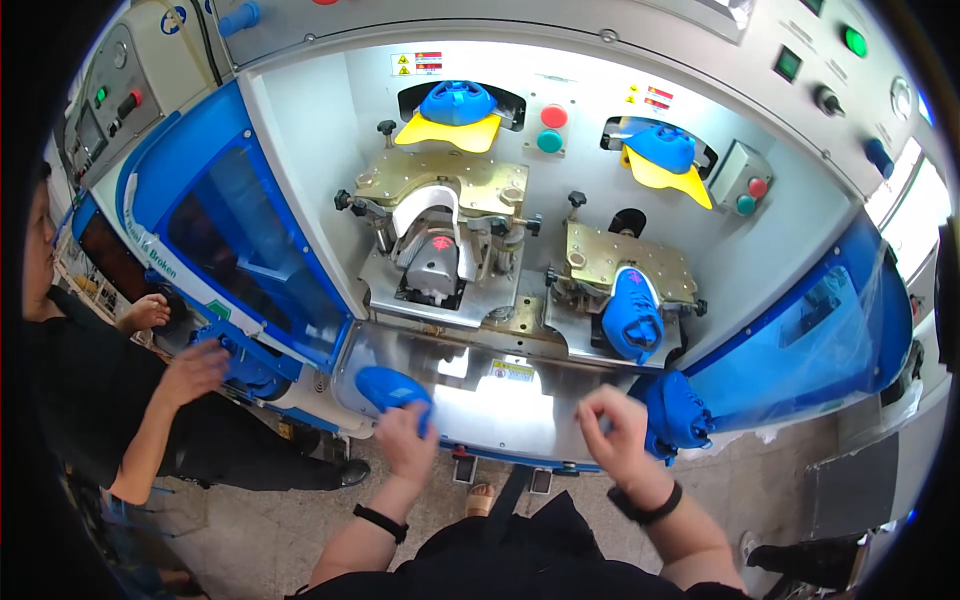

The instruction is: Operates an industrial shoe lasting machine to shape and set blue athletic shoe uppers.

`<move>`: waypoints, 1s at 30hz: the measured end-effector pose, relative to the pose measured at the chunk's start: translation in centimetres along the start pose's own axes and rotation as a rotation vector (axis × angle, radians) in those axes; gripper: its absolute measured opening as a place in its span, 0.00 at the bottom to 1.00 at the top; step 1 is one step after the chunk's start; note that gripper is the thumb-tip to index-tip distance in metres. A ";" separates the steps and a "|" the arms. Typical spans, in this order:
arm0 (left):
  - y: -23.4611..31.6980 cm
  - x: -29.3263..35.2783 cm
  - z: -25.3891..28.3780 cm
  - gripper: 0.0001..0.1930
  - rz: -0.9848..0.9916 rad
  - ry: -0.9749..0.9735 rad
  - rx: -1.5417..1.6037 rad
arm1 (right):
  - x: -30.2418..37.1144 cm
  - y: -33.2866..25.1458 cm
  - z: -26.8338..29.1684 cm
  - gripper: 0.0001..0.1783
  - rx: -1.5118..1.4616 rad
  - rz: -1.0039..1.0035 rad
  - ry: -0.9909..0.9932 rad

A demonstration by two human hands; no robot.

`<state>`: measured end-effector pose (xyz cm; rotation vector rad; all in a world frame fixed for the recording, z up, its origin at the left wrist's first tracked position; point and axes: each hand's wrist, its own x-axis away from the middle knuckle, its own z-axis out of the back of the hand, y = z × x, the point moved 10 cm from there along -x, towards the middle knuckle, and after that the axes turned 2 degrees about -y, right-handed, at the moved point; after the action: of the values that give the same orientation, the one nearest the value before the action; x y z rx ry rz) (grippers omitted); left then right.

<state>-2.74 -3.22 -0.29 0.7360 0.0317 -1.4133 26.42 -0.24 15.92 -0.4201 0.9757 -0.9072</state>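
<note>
Shoes (682,412) crowd the bench's (465,425) right end, near the right hand (617,432), loosely clenched on nothing visible. The left hand (408,442) grasps a blue piece (385,384) at the bench's left part; blur and fingers obscure its near end. Behind the bench sit a grey mould (434,270) and a laced shoe (633,315). A co-worker's hand (196,372), left of it, is smeared.

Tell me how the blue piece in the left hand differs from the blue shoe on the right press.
The blue piece is in the left hand, while the blue shoe sits on the right press. The piece looks mostly smooth; the shoe shows lacing and a pink mark. The piece lies more crosswise; the shoe runs more front to back. Both are a similar bright blue.
</note>
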 end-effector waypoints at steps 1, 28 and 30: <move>3.1 0.5 -0.5 0.14 -0.194 -0.094 -0.019 | -3.3 -1.8 -0.6 0.06 0.010 0.108 -0.016; -2.1 -8.9 -4.2 0.22 0.616 -0.429 1.930 | -8.6 -3.7 -21.9 0.17 0.272 0.186 -0.083; -3.1 -10.5 -5.2 0.18 0.691 -0.321 1.969 | -9.9 -3.6 -21.8 0.18 0.220 0.166 -0.108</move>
<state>-5.53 8.56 -1.11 1.7617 -1.8815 -0.4572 3.73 7.42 12.15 -0.1963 0.7901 -0.8222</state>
